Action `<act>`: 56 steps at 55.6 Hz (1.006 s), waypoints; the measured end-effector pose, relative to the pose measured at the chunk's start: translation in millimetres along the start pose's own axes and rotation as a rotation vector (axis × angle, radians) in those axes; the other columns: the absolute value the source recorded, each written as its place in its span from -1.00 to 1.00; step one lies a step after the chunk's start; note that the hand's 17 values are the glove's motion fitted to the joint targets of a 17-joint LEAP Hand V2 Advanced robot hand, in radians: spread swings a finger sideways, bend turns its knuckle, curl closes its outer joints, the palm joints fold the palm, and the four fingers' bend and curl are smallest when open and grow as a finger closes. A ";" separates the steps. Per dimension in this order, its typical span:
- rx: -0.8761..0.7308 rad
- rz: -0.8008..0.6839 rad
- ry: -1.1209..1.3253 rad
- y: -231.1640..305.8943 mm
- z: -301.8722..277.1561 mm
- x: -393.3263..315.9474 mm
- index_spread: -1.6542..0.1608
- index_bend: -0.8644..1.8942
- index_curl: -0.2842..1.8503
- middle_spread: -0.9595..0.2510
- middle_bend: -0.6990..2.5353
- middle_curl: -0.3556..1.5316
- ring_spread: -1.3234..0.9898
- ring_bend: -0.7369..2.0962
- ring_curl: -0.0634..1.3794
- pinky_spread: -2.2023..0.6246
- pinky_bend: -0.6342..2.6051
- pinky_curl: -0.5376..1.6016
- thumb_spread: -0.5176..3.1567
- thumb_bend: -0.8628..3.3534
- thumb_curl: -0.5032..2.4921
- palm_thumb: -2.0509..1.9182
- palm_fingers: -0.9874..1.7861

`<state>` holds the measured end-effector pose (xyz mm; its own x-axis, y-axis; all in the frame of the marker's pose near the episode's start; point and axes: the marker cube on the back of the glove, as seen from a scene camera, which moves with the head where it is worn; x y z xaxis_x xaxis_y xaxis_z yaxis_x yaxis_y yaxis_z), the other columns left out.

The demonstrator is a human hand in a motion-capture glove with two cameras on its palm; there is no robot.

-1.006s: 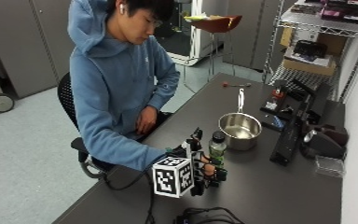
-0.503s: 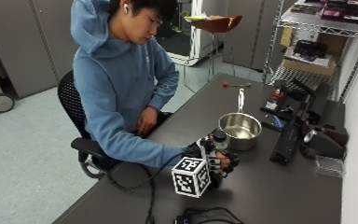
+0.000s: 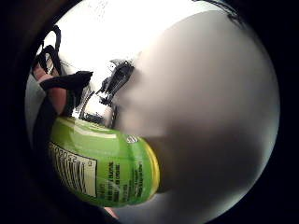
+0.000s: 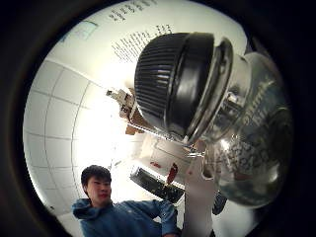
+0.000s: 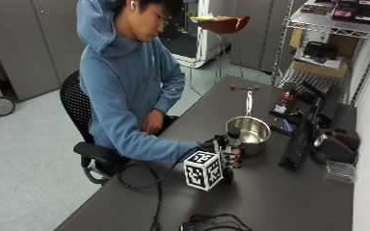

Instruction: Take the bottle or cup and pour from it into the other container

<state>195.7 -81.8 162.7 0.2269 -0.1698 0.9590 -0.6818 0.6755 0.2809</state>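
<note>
Dark table (image 5: 275, 202), black office chair (image 5: 76, 103), wire shelf rack (image 5: 320, 24) with boxes, grey cabinets (image 5: 31, 38)

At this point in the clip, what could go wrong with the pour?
The black cap looks still screwed onto the bottle, so tipping it would pour nothing. The gloved right hand grips the bottle right beside the steel pot; lifting carelessly may knock the pot's rim. Clutter beyond the pot leaves little room if it slides.
</note>
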 end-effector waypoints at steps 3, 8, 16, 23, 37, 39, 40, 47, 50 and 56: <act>-0.017 -0.008 0.010 -1.1 3.6 -6.2 0.63 -0.25 -0.40 0.46 -0.26 -0.11 0.00 -0.02 -0.33 0.42 -0.36 -0.15 -0.63 -0.60 -0.25 0.62 0.59; -0.051 -0.025 0.034 -2.8 8.6 -17.5 0.63 -0.25 -0.39 0.44 -0.26 -0.10 -0.01 -0.02 -0.30 0.41 -0.36 -0.14 -0.66 -0.60 -0.24 0.62 0.59; -0.118 -0.060 0.096 -10.5 11.2 -40.8 0.63 -0.25 -0.36 0.43 -0.26 -0.08 -0.01 -0.02 -0.28 0.40 -0.36 -0.12 -0.69 -0.60 -0.22 0.61 0.59; -0.195 -0.094 0.206 -19.6 13.7 -61.4 0.63 -0.25 -0.35 0.43 -0.26 -0.07 -0.01 -0.03 -0.26 0.40 -0.36 -0.12 -0.70 -0.60 -0.21 0.61 0.60; -0.430 -0.101 0.623 -45.0 32.8 -102.3 0.62 -0.26 -0.32 0.43 -0.26 -0.06 -0.02 -0.03 -0.24 0.39 -0.36 -0.10 -0.72 -0.60 -0.20 0.61 0.60; -0.464 -0.096 0.677 -46.0 38.3 -109.8 0.62 -0.26 -0.32 0.43 -0.26 -0.06 -0.02 -0.03 -0.24 0.39 -0.35 -0.10 -0.72 -0.60 -0.20 0.60 0.60; -0.487 -0.097 0.715 -46.5 39.7 -112.9 0.62 -0.26 -0.31 0.43 -0.26 -0.06 -0.02 -0.03 -0.24 0.39 -0.35 -0.10 -0.72 -0.60 -0.19 0.60 0.60; -0.649 -0.164 1.025 -47.8 60.5 -129.1 0.61 -0.26 -0.30 0.43 -0.25 -0.05 -0.02 -0.03 -0.23 0.39 -0.36 -0.10 -0.72 -0.61 -0.19 0.60 0.60; -0.698 -0.198 1.119 -46.6 71.2 -134.9 0.61 -0.26 -0.30 0.43 -0.25 -0.05 -0.02 -0.03 -0.23 0.39 -0.36 -0.10 -0.72 -0.61 -0.19 0.60 0.60; -0.756 -0.254 1.338 -46.8 90.9 -144.3 0.61 -0.26 -0.30 0.43 -0.25 -0.05 -0.02 -0.03 -0.23 0.39 -0.35 -0.10 -0.72 -0.61 -0.19 0.60 0.60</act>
<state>131.6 -154.2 14.5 0.9904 0.1311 0.0450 -0.1286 0.9903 -0.0534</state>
